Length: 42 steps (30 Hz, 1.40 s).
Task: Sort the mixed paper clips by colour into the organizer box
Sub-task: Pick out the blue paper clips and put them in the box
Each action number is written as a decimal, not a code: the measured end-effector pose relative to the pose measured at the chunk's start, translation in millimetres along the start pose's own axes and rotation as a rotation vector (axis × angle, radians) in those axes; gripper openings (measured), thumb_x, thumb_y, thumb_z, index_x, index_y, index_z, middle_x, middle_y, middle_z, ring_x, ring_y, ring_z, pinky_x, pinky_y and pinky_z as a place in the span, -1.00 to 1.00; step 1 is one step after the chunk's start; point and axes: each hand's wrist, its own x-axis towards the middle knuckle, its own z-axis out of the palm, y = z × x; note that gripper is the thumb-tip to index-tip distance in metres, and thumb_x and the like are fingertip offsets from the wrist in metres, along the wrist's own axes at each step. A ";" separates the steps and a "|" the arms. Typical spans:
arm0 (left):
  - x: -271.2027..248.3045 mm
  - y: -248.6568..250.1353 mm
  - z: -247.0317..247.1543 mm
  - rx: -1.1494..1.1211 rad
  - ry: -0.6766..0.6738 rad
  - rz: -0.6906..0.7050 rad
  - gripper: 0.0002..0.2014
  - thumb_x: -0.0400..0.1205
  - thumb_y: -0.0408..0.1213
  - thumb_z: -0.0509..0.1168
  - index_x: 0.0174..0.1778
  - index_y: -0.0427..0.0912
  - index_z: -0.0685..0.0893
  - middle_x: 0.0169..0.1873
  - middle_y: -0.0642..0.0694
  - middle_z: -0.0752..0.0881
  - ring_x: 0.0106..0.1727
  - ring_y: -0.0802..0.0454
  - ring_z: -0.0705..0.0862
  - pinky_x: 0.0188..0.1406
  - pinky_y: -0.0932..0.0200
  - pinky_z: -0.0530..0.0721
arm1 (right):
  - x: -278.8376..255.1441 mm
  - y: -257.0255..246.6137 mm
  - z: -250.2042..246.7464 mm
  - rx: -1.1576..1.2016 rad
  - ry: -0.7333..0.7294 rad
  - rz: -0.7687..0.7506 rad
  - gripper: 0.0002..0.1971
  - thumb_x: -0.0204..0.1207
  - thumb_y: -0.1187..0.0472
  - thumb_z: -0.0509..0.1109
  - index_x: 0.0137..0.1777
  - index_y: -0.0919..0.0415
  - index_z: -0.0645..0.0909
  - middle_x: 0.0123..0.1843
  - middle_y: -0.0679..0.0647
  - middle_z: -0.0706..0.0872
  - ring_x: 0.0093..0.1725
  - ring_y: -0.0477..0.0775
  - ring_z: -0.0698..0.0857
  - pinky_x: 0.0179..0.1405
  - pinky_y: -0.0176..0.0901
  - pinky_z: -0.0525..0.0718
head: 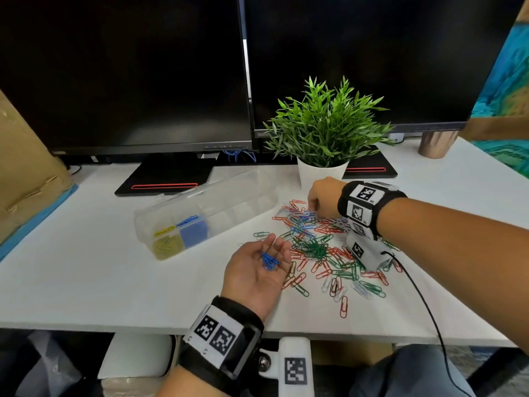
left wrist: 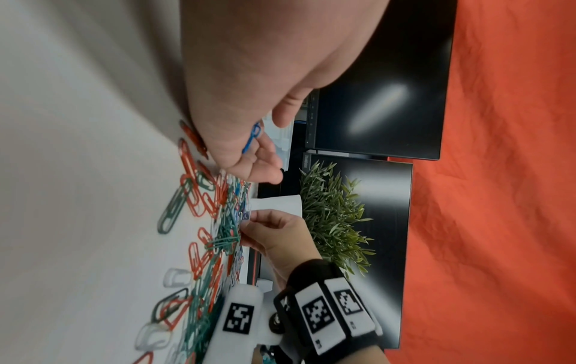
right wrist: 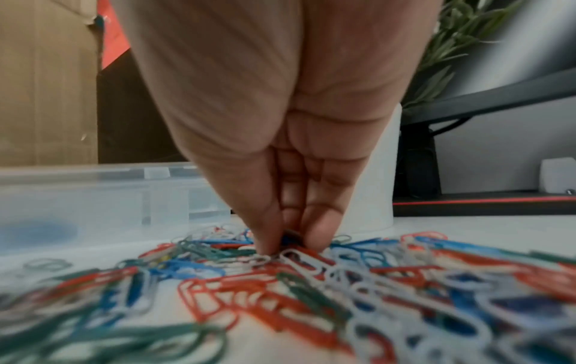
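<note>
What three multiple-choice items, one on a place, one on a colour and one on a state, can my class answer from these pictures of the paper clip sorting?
1. Where does the organizer box stand?
A. Left of the loose clip pile
B. Right of the pile
C. On the monitor stand

2. What colour are the clips lying in the left hand?
A. Red
B. Blue
C. Green

3. What is the right hand doing?
A. Resting flat on the desk
B. Lifting the plant pot
C. Picking at the pile with its fingers

Answers: 1 A, the head view shows the box left of the pile. 2 B, blue clips lie on the upturned palm. 3 C, the right wrist view shows fingertips down among the clips.
</note>
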 end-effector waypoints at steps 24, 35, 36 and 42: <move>4.8 -1.8 -10.4 -0.032 -0.120 0.020 -0.85 0.56 -0.47 0.17 0.01 -0.37 0.56 0.00 -0.42 0.68 0.13 -0.30 0.66 0.28 -0.19 0.62 | -56.1 -47.9 -2.2 0.607 -0.071 -0.227 -0.88 0.49 0.23 0.52 -0.15 0.29 0.81 -0.49 -0.01 0.70 -0.57 -0.13 0.56 -0.48 -0.36 0.56; 5.5 4.0 -15.4 0.032 -0.064 -0.013 -0.81 0.70 -0.44 0.09 0.14 -0.35 0.58 -0.33 -0.21 0.61 -0.36 -0.01 0.56 -0.40 0.26 0.51 | -50.0 -22.2 -17.9 0.263 0.074 -0.071 -0.91 0.49 0.21 0.51 -0.12 0.21 0.82 -0.23 -0.05 0.80 -0.28 -0.13 0.70 -0.24 -0.26 0.64; 6.6 3.4 -16.6 0.035 -0.060 -0.006 -0.79 0.72 -0.43 0.07 0.16 -0.34 0.57 -0.36 -0.17 0.58 -0.41 0.03 0.50 -0.44 0.27 0.43 | -50.0 -17.2 -17.5 0.172 0.037 -0.031 -0.90 0.50 0.21 0.50 -0.10 0.21 0.82 -0.14 0.02 0.83 -0.19 -0.02 0.73 -0.14 -0.19 0.68; 9.6 0.8 -22.0 0.016 -0.071 0.026 -0.78 0.73 -0.43 0.05 0.16 -0.31 0.58 -0.39 -0.13 0.55 -0.48 0.08 0.43 -0.58 0.28 0.38 | -40.0 -7.6 -8.3 0.117 0.047 0.050 -0.85 0.53 0.29 0.40 -0.07 0.15 0.83 -0.05 0.05 0.82 -0.08 0.08 0.74 -0.07 -0.15 0.70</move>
